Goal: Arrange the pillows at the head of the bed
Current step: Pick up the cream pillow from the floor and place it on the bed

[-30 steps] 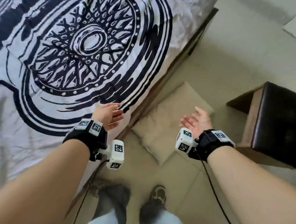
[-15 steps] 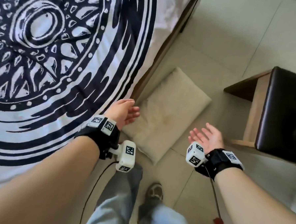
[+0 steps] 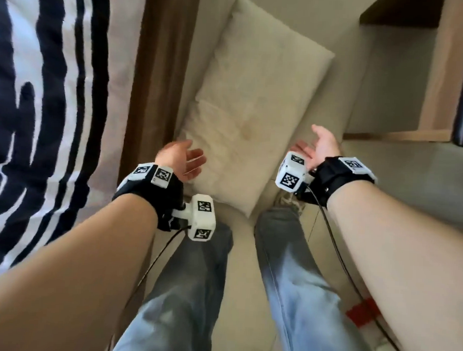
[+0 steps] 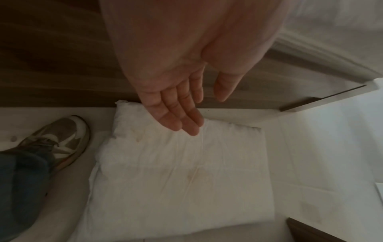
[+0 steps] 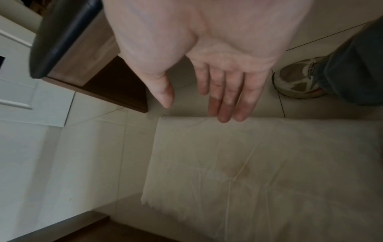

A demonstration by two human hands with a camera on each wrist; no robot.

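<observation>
Cream pillow (image 3: 251, 106): flat on floor tiles beside bed frame (image 3: 155, 64). Left hand (image 3: 181, 160), right hand (image 3: 319, 147): above it, fingers straight, holding nothing.

Cream pillow (image 3: 251, 101), faintly stained, lies flat on floor beside bed.

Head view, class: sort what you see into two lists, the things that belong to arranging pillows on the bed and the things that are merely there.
Belongs to the job:
pillow, lying on the floor beside the bed
bed with its patterned cover
left hand, open
right hand, open

Merely there:
wooden side table with a dark top
red object on the floor
</observation>
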